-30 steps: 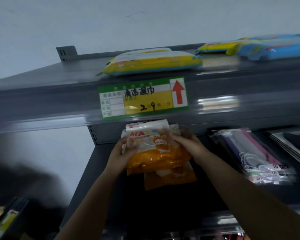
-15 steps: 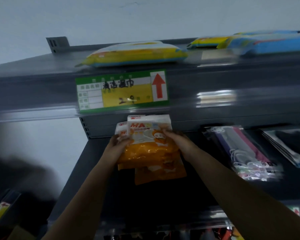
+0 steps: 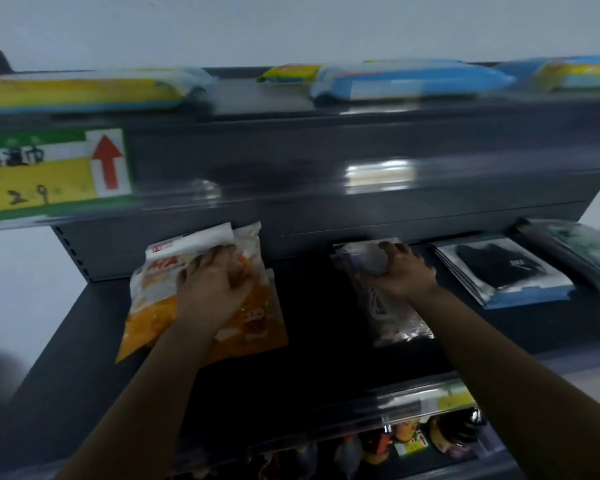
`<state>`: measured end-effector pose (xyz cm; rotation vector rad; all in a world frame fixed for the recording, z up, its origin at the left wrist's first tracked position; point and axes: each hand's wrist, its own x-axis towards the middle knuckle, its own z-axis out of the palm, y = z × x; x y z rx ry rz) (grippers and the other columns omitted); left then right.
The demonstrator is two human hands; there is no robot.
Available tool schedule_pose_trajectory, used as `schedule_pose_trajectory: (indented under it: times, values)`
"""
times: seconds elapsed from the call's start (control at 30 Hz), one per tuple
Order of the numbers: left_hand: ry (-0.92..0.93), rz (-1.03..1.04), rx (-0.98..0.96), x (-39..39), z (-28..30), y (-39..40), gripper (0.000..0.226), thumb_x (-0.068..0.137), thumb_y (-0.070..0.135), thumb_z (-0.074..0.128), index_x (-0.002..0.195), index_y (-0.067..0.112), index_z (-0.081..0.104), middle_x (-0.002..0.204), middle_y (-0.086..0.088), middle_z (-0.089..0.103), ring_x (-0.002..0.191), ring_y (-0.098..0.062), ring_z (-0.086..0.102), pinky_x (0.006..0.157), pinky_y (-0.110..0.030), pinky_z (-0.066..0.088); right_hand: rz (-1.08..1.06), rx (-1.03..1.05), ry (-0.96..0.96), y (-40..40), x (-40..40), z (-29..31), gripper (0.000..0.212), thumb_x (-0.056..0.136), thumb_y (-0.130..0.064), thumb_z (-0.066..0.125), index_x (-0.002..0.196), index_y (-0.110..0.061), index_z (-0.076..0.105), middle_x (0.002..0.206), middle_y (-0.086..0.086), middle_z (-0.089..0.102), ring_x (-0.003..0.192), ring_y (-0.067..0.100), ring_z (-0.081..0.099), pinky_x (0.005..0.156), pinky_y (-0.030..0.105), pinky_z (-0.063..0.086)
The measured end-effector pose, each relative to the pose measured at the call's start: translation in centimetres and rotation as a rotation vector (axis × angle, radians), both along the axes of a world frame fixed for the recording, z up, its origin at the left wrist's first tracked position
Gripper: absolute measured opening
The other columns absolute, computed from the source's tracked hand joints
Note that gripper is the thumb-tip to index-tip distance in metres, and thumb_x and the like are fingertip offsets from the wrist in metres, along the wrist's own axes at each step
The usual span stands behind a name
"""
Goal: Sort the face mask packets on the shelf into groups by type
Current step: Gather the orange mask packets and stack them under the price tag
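- Now the left hand (image 3: 211,289) lies palm down on the orange packets (image 3: 253,327), its fingers (image 3: 219,252) bent over the top packet's white upper part; whether they grip or only press cannot be told through the blur.
- Over to the right, the right hand (image 3: 400,271) rests on the clear packets (image 3: 395,323), fingers curled over the top edge of that pile in a loose grasp.
- Both piles lie flat on the dark shelf (image 3: 326,306), the orange ones at the left, the clear ones near the middle, well apart from each other.
- Just beside the clear pile, to its right, sits a stack of packets showing black masks (image 3: 499,268), and a further blurred packet (image 3: 575,251) lies at the far right end.
- Above, the upper shelf's front edge carries a green and yellow price label (image 3: 52,174) with a red arrow pointing up.
- On that upper shelf lie yellow and blue packs (image 3: 406,81), smeared by blur.
- Below the front rail, small items (image 3: 413,441) show on a lower level.
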<state>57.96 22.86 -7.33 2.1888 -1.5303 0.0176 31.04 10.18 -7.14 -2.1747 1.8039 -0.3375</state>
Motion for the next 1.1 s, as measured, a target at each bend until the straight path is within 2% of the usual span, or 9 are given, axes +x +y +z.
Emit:
schedule_pose_trajectory:
  times: [0.1,0.23,0.4,0.63,0.73,0.83,0.9,1.0,1.1]
  values:
    - [-0.023,0.004,0.103,-0.2,-1.1,-0.3,0.069,0.076,0.065,0.038,0.135,0.028,0.044,0.142,-0.004,0.046,0.131,-0.029,0.039,0.108,-0.046,0.024,-0.01,0.104,-0.129,-0.5,-1.4,-2.0,0.122,0.035,-0.089,0.05,0.142,-0.035,0.029,0.143,0.011,0.038,0.129,0.037,0.043,0.107,0.049,0.038]
    - [0.011,0.013,0.056,0.8,-2.1,-0.2,0.059,0.083,0.057,0.05,0.133,0.024,0.049,0.14,-0.005,0.05,0.13,-0.028,0.042,0.111,-0.048,0.024,0.021,0.09,-0.214,-1.7,-1.1,-3.4,0.122,0.03,-0.09,0.049,0.137,-0.032,0.039,0.136,0.013,0.045,0.125,0.033,0.048,0.105,0.041,0.042]
    - [0.041,-0.017,0.071,0.9,-2.0,0.3,0.058,0.083,0.051,0.053,0.133,0.021,0.051,0.14,-0.006,0.05,0.128,-0.028,0.044,0.111,-0.049,0.027,0.065,0.148,-0.185,-2.0,1.0,-3.4,0.132,0.026,-0.088,0.048,0.144,-0.034,0.025,0.145,0.011,0.033,0.132,0.037,0.039,0.109,0.046,0.037]
    - [0.277,0.043,-0.194,1.4,-0.9,1.5,0.034,0.091,-0.002,0.045,0.122,0.004,0.058,0.126,-0.019,0.054,0.116,-0.035,0.05,0.095,-0.033,0.038,0.147,-0.071,0.094,-0.5,3.6,-0.5,0.107,0.066,-0.082,0.05,0.149,-0.026,0.014,0.158,0.004,0.015,0.146,0.035,0.007,0.113,0.059,0.009]
    - [0.258,0.044,-0.187,3.1,-1.2,1.9,0.047,0.081,-0.011,0.043,0.12,0.01,0.059,0.115,-0.012,0.057,0.097,-0.028,0.056,0.071,-0.02,0.041,0.33,-0.174,-0.177,2.8,7.3,0.3,0.096,0.065,-0.079,0.05,0.141,-0.022,0.037,0.146,0.007,0.04,0.138,0.029,0.032,0.113,0.042,0.029]
    - [0.291,0.091,-0.169,4.4,-1.2,2.9,0.042,0.078,0.002,0.064,0.119,0.003,0.058,0.104,-0.001,0.058,0.098,-0.026,0.054,0.074,-0.01,0.042,0.497,-0.183,-0.294,6.2,11.9,0.4,0.074,0.077,-0.064,0.054,0.138,-0.023,0.043,0.141,0.004,0.046,0.131,0.026,0.042,0.108,0.038,0.035]
    - [0.261,0.231,0.001,5.6,-1.6,3.6,0.078,0.068,0.034,0.079,0.134,0.011,0.043,0.135,-0.009,0.046,0.127,-0.033,0.04,0.106,-0.041,0.035,0.585,-0.241,-0.222,7.8,14.9,0.5,0.071,0.079,-0.063,0.044,0.139,-0.026,0.042,0.146,0.0,0.041,0.135,0.024,0.037,0.111,0.039,0.03]
    - [0.378,0.35,0.152,7.1,-2.0,4.3,0.108,0.058,0.071,0.067,0.146,0.023,0.026,0.154,0.0,0.023,0.142,-0.034,0.02,0.112,-0.062,0.017,0.615,-0.168,-0.056,9.0,18.4,0.3,0.062,0.089,-0.058,0.044,0.143,-0.031,0.032,0.155,-0.005,0.022,0.143,0.022,0.019,0.116,0.047,0.018]
    - [0.642,0.252,-0.046,8.7,-2.3,4.9,0.078,0.069,0.068,0.052,0.133,0.024,0.047,0.141,-0.004,0.047,0.125,-0.03,0.047,0.105,-0.05,0.038,0.584,-0.011,0.02,9.4,20.1,0.6,0.055,0.092,-0.059,0.036,0.143,-0.037,0.03,0.155,-0.007,0.019,0.143,0.023,0.014,0.115,0.052,0.016]
